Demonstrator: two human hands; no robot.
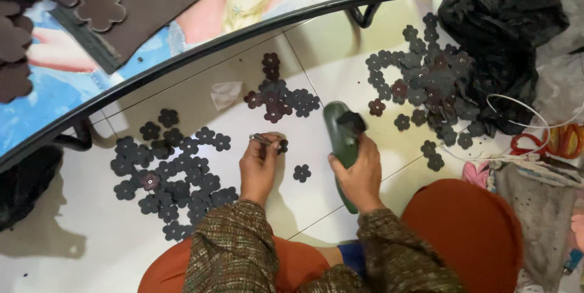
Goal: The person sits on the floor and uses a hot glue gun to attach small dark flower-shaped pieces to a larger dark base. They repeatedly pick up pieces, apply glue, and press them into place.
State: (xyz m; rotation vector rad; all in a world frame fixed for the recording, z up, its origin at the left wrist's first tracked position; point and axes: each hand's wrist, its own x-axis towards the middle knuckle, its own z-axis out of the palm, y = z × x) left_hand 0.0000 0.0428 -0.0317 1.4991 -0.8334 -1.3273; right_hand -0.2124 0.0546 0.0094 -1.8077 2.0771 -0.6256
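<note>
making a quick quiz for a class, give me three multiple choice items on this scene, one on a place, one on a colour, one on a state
1. Where does the single flower cutout lie?
A. on the floor between the two hands
B. on the low table
C. inside the black bag

2. What colour is the glue gun?
A. red
B. dark green
C. white

3. How does the right hand stand to the glue gun?
A. hovering well clear of it
B. closed around its body
C. resting flat on the floor

Answers:
1 A, it lies alone on the tile between the left hand and the right hand.
2 B, its body shows dark green with a black part near the top.
3 B, the fingers wrap the body, nozzle end pointing away from the person.
</note>
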